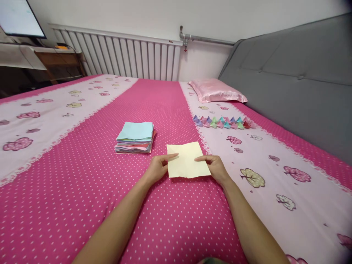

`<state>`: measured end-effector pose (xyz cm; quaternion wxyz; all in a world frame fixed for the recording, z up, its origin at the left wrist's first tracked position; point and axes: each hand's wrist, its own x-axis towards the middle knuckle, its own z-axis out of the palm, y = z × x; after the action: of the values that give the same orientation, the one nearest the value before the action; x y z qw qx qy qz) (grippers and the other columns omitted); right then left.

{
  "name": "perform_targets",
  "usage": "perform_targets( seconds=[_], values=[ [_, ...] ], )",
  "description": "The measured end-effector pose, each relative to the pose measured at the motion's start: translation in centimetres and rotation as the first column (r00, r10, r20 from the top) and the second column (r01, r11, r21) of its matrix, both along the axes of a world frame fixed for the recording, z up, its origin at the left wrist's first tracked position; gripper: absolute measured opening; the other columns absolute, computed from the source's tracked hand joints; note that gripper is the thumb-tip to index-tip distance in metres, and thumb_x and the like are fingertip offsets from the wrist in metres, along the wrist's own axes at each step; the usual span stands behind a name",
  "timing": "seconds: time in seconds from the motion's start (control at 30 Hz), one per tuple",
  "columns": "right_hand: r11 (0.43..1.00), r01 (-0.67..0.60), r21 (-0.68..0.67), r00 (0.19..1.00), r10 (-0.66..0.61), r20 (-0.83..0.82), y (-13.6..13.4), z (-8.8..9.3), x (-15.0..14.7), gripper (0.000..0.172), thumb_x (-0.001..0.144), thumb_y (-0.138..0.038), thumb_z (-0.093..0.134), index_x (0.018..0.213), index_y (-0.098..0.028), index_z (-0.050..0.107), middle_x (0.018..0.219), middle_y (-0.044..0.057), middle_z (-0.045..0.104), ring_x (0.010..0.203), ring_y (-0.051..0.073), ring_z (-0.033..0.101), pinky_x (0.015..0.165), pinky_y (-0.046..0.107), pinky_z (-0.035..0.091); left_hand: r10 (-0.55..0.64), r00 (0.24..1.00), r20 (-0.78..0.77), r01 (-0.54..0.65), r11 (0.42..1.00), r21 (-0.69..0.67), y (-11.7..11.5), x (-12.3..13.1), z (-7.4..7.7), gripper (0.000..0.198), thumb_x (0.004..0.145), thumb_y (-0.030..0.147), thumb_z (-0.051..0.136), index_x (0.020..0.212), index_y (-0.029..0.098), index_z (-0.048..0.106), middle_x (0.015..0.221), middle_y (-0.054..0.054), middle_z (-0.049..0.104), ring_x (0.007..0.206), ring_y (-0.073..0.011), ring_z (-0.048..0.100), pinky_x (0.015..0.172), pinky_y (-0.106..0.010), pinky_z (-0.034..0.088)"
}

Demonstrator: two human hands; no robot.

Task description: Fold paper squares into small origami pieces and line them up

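Note:
A pale yellow square of paper [186,160] lies flat on the pink dotted bedsheet [82,190] in front of me. My left hand [158,167] pinches its left edge, thumb on top. At the opposite edge, my right hand [215,167] grips the sheet with its fingers curled. A stack of coloured paper squares [135,137], light blue on top, sits just left of and beyond the yellow sheet. A row of several small folded paper shapes [224,123] in mixed colours lies further back on the right.
A pink satin pillow [216,90] rests near the grey padded headboard [297,80] on the right. A white radiator [123,55] runs along the far wall, and a desk with a screen [19,16] stands at far left.

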<state>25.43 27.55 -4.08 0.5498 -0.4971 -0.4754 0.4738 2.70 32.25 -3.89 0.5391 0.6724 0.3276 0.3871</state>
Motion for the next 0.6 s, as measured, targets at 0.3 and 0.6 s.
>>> perform_targets(
  seconds=[0.3, 0.6],
  values=[
    [1.0, -0.009, 0.029, 1.0, 0.01, -0.019, 0.1, -0.3, -0.1, 0.034, 0.048, -0.024, 0.082, 0.081, -0.02, 0.073, 0.081, 0.005, 0.073, 0.071, 0.023, 0.068, 0.066, 0.035, 0.055, -0.01, 1.0, 0.02, 0.01, 1.0, 0.008, -0.2, -0.1, 0.4, 0.036, 0.068, 0.031, 0.068, 0.101, 0.017, 0.067, 0.109, -0.009, 0.064, 0.099, -0.0261, 0.062, 0.089, -0.041, 0.048],
    [0.996, -0.001, 0.093, 1.0, 0.003, -0.025, 0.1, -0.1, -0.3, 0.032, 0.048, -0.026, 0.082, 0.079, -0.021, 0.072, 0.082, 0.004, 0.072, 0.071, 0.021, 0.067, 0.065, 0.033, 0.054, 0.047, 0.994, 0.103, -0.037, 0.995, -0.097, -0.5, 0.1, 1.2, 0.042, 0.058, 0.028, 0.076, 0.097, 0.016, 0.068, 0.106, -0.011, 0.065, 0.096, -0.0264, 0.063, 0.089, -0.039, 0.048]
  ],
)
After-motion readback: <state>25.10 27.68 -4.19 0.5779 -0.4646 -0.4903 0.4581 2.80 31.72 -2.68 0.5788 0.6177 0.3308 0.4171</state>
